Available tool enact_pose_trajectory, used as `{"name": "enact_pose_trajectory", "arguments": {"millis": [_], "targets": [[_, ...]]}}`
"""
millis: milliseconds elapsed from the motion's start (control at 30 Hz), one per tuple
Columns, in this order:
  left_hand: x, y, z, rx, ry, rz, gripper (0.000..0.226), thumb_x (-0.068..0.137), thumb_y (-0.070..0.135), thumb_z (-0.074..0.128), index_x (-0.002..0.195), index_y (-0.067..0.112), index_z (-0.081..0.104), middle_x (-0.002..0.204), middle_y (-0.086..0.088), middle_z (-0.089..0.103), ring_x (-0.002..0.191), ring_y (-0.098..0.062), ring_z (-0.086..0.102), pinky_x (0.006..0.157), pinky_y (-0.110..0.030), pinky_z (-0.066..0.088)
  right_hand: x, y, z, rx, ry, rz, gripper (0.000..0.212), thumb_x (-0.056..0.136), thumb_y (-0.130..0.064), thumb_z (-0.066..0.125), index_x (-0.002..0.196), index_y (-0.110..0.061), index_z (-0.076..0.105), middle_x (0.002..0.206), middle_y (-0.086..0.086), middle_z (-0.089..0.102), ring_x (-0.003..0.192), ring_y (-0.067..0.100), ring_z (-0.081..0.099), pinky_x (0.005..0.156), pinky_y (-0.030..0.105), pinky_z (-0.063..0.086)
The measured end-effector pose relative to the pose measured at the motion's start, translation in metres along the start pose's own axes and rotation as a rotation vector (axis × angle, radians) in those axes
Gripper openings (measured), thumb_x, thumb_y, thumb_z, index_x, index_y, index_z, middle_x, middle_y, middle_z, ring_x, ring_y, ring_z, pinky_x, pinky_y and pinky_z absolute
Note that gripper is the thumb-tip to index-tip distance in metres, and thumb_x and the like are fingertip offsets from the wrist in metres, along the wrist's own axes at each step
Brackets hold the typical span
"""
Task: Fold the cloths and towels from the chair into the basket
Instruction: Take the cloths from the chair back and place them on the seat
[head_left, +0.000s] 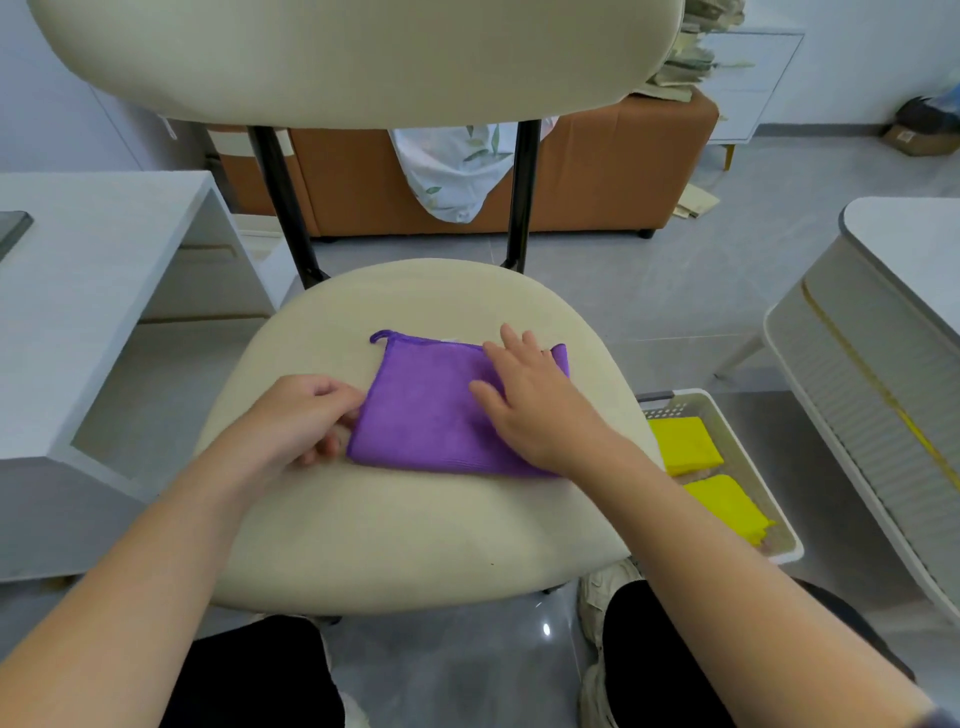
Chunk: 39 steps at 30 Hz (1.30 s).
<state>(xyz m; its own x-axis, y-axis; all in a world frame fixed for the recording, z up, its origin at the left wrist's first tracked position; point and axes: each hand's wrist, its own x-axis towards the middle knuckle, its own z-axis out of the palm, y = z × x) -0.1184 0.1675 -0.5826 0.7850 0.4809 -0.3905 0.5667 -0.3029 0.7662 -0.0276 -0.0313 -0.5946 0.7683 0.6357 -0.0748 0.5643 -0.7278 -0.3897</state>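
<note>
head view: a purple cloth (447, 410) lies flat on the cream chair seat (415, 540), already folded down to a rough rectangle, its hanging loop at the far left corner. the left hand (301, 421) is at the cloth's left edge, its fingers (332, 447) curled in and apparently pinching that edge. the right hand (530, 400) rests on the right half of the cloth, fingers straight and spread, pressing it flat and gripping nothing. on the floor just to the right of the chair stands a white basket (680, 408) with two folded yellow cloths (685, 444) in it, side by side.

the step in hand looks like one more fold of the purple cloth. the next move probably calls for the left hand to lift its edge and carry it over towards the right while the right hand pins the cloth, then slides out. after that the folded cloth goes down into the basket beside the yellow ones.
</note>
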Motion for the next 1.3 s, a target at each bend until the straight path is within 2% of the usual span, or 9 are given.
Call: {"name": "enact_pose_trajectory", "arguments": {"millis": [100, 333, 467, 633, 867, 1033, 1133, 1200, 1300], "targets": [[-0.002, -0.002, -0.008, -0.104, -0.162, -0.069, 0.017, 0.092, 0.022, 0.055, 0.080, 0.011, 0.059, 0.064, 0.000, 0.057, 0.032, -0.007, 0.037, 0.033, -0.013, 0.021, 0.008, 0.001, 0.016, -0.222, -0.126, 0.041, 0.067, 0.097, -0.055, 0.020, 0.151, -0.016, 0.009, 0.159, 0.009, -0.004, 0.146, 0.031, -0.008, 0.118, 0.046, -0.002], [-0.002, -0.002, -0.012, -0.263, -0.531, -0.078, 0.040, 0.057, 0.038, 0.078, 0.087, 0.016, 0.063, 0.073, 0.005, 0.059, 0.039, -0.008, 0.039, 0.032, -0.014, 0.024, 0.010, 0.007, 0.021, -0.275, -0.119, 0.005, 0.070, 0.095, -0.060, 0.015, 0.152, -0.020, 0.004, 0.160, 0.007, -0.006, 0.146, 0.028, -0.010, 0.118, 0.047, -0.003], [0.004, 0.004, -0.008, -0.372, -0.466, -0.144, 0.018, 0.079, 0.008, 0.067, 0.079, 0.015, 0.050, 0.053, 0.006, 0.038, 0.031, -0.004, 0.025, 0.031, -0.011, 0.017, 0.010, 0.007, 0.021, -0.268, -0.109, 0.001, 0.069, 0.096, -0.059, 0.016, 0.152, -0.020, 0.005, 0.160, 0.006, -0.004, 0.146, 0.027, -0.009, 0.118, 0.046, -0.004], [0.004, 0.005, -0.004, -0.140, -0.498, -0.152, 0.030, 0.066, 0.036, 0.073, 0.076, 0.018, 0.051, 0.055, 0.003, 0.032, 0.033, -0.005, 0.018, 0.033, -0.011, 0.014, 0.010, 0.007, 0.021, -0.250, -0.103, -0.001, 0.070, 0.095, -0.060, 0.018, 0.152, -0.020, 0.006, 0.160, 0.006, -0.003, 0.146, 0.027, -0.008, 0.119, 0.046, -0.004], [-0.001, 0.002, -0.007, 0.329, -0.262, -0.093, 0.035, 0.077, 0.029, 0.071, 0.057, 0.016, 0.046, 0.049, 0.003, 0.035, 0.039, -0.011, 0.028, 0.040, -0.019, 0.023, 0.009, 0.008, 0.022, -0.233, -0.094, 0.000, 0.069, 0.095, -0.061, 0.018, 0.152, -0.022, 0.008, 0.160, 0.004, -0.002, 0.147, 0.025, -0.007, 0.119, 0.046, -0.004], [-0.024, 0.011, 0.025, 0.725, 0.370, 0.413, 0.031, 0.080, 0.041, 0.062, 0.101, 0.020, 0.055, 0.107, 0.001, 0.056, 0.100, -0.024, 0.053, 0.080, -0.036, 0.041, 0.008, 0.007, 0.026, -0.271, -0.067, 0.002, 0.069, 0.095, -0.059, 0.017, 0.152, -0.021, 0.008, 0.160, 0.006, -0.001, 0.147, 0.027, -0.006, 0.118, 0.047, -0.004], [-0.023, 0.008, 0.059, 0.809, 0.250, 0.549, 0.064, 0.093, 0.045, 0.037, 0.145, 0.008, 0.027, 0.153, -0.012, 0.024, 0.142, -0.026, 0.021, 0.114, -0.040, 0.017, 0.007, 0.007, 0.025, -0.260, -0.062, 0.003, 0.064, 0.098, -0.053, 0.018, 0.152, -0.020, 0.007, 0.160, 0.006, -0.002, 0.147, 0.027, -0.006, 0.118, 0.047, -0.003], [-0.017, -0.003, 0.073, 0.965, 0.132, 0.460, 0.070, 0.095, 0.050, 0.011, 0.150, 0.008, 0.001, 0.159, -0.009, -0.005, 0.146, -0.020, -0.006, 0.117, -0.040, -0.001, 0.007, 0.007, 0.024, -0.255, -0.056, 0.004, 0.059, 0.100, -0.047, 0.018, 0.152, -0.020, 0.007, 0.160, 0.006, -0.002, 0.147, 0.026, -0.006, 0.118, 0.047, -0.003], [-0.011, -0.014, 0.071, 1.011, 0.077, 0.398, 0.069, 0.095, 0.051, 0.004, 0.150, 0.011, -0.008, 0.158, -0.004, -0.015, 0.145, -0.016, -0.014, 0.116, -0.046, -0.003, 0.006, 0.007, 0.023, -0.255, -0.056, 0.008, 0.058, 0.100, -0.045, 0.018, 0.152, -0.020, 0.006, 0.160, 0.005, -0.003, 0.147, 0.026, -0.006, 0.118, 0.046, -0.003]]}}
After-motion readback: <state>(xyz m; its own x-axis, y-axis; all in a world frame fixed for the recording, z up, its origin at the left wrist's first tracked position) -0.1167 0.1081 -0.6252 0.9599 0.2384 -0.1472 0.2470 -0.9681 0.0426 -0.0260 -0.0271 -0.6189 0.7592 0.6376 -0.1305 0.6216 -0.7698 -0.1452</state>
